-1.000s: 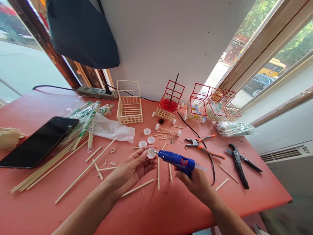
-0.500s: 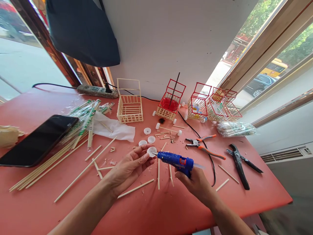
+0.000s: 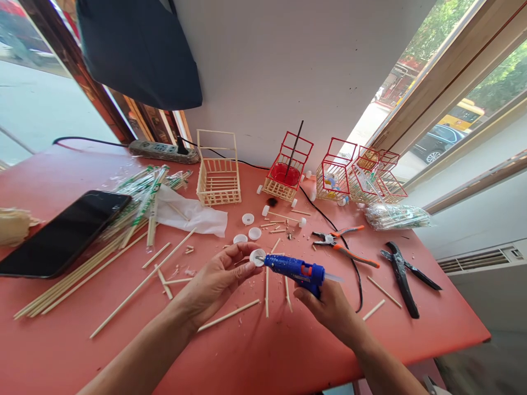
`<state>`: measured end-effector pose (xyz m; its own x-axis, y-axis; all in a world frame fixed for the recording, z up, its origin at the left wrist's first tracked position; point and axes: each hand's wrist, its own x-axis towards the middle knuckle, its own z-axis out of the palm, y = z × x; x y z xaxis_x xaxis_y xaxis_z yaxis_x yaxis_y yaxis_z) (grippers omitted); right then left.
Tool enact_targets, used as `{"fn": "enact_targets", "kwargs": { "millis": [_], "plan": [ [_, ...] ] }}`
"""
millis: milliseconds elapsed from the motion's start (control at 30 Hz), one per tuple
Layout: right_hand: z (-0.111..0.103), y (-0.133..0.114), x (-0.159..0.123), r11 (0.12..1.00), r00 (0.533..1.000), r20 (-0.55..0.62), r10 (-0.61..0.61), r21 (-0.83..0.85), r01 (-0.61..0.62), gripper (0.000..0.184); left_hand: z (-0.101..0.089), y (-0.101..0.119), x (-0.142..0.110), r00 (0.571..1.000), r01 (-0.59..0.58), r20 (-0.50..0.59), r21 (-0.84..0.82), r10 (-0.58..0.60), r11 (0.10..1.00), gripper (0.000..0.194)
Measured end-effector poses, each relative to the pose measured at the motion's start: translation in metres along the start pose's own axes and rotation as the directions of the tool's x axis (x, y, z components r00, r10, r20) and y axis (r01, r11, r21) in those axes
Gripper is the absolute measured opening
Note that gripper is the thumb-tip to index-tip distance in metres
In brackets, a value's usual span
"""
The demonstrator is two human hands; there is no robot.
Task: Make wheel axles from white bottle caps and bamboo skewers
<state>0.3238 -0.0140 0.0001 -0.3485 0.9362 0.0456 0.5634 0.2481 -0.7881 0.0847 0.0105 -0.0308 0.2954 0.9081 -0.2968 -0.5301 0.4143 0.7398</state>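
Left hand (image 3: 222, 277): pinches one cap (image 3: 254, 255)
Right hand (image 3: 329, 304): grips one glue gun (image 3: 294, 269)
Loose caps (image 3: 254, 233): three
Pliers (image 3: 343, 247): two, toward table's (image 3: 448, 323) right edge; one across cord (image 3: 360, 293)

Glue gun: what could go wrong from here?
1. The glue gun has its nozzle at the white cap, close to the left hand's thumb; a slip might burn it if the tip is hot.
2. The black cord crosses the orange-handled pliers; a tug could snag or shift them.
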Motion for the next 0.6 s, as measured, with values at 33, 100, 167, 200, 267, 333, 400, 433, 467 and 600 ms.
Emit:
{"fn": "enact_targets", "kwargs": {
  "millis": [33, 100, 167, 200, 267, 333, 400, 433, 467, 600],
  "plan": [
    [0.0001, 0.0006, -0.0005, 1.000, 1.000, 0.002, 0.002, -0.003, -0.002, 0.032, -0.0004, -0.0002, 0.0002, 1.000, -0.003, 0.003, 0.007, 0.003, 1.000, 0.033],
    [0.0004, 0.0021, -0.0015, 1.000, 1.000, 0.008, 0.014, -0.010, -0.013, 0.031, -0.0013, -0.0008, 0.0006, 1.000, -0.012, 0.008, 0.019, 0.012, 1.000, 0.032],
    [0.0007, 0.0036, -0.0022, 1.000, 1.000, 0.011, 0.025, -0.016, -0.025, 0.030, -0.0020, -0.0012, 0.0007, 1.000, -0.021, 0.014, 0.030, 0.020, 0.999, 0.031],
    [0.0008, 0.0040, -0.0023, 0.999, 1.000, 0.009, 0.028, -0.017, -0.028, 0.030, -0.0021, -0.0013, 0.0006, 1.000, -0.024, 0.017, 0.035, 0.023, 0.999, 0.031],
    [0.0008, 0.0043, -0.0020, 0.999, 1.000, 0.006, 0.029, -0.017, -0.029, 0.031, -0.0020, -0.0013, 0.0002, 1.000, -0.020, 0.019, 0.039, 0.019, 0.999, 0.033],
    [0.0007, 0.0039, -0.0014, 0.999, 1.000, -0.001, 0.028, -0.018, -0.028, 0.033, -0.0014, -0.0011, -0.0003, 1.000, -0.004, 0.015, 0.034, 0.004, 0.999, 0.036],
    [0.0006, 0.0034, -0.0009, 0.999, 0.999, -0.005, 0.032, -0.021, -0.032, 0.034, -0.0007, -0.0007, -0.0004, 1.000, 0.010, 0.005, 0.028, -0.011, 1.000, 0.039],
    [0.0004, 0.0033, -0.0008, 0.999, 0.999, -0.006, 0.035, -0.023, -0.035, 0.035, -0.0003, -0.0005, -0.0003, 1.000, 0.015, -0.001, 0.025, -0.015, 1.000, 0.040],
    [0.0003, 0.0033, -0.0007, 0.999, 0.999, -0.006, 0.038, -0.026, -0.038, 0.035, 0.0000, -0.0003, -0.0001, 1.000, 0.015, -0.007, 0.024, -0.014, 1.000, 0.041],
    [-0.0006, 0.0036, -0.0004, 0.999, 0.999, -0.012, 0.029, -0.039, -0.030, 0.034, 0.0001, -0.0001, 0.0016, 1.000, -0.004, -0.017, 0.036, 0.005, 0.999, 0.039]
  ]
}}
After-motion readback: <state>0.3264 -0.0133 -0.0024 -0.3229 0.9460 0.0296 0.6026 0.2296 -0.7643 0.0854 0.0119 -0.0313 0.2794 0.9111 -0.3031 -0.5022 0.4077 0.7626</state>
